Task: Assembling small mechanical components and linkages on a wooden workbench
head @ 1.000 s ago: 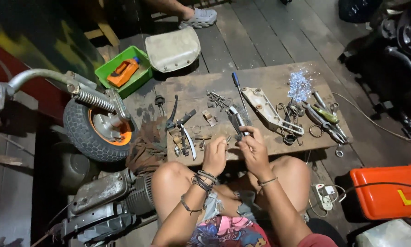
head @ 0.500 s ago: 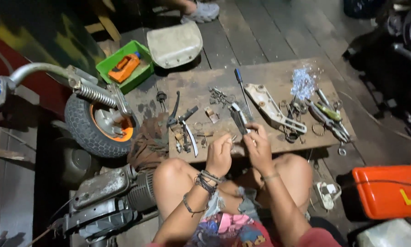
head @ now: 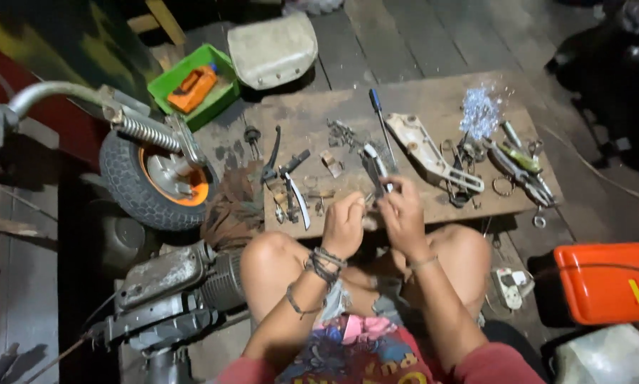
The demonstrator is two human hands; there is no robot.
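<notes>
Small metal part (head: 370,208) is pinched between the fingers of left hand (head: 344,226) and right hand (head: 403,213), as before, just below grey metal pliers (head: 373,167).

Both hands meet over the near edge of a wooden board (head: 419,92), the left hand (head: 343,226) and right hand (head: 403,213) pinching a small part, too tiny to identify. Pliers (head: 373,167) lie just beyond the grip; a small wheel (head: 149,181) sits well to its left.
</notes>
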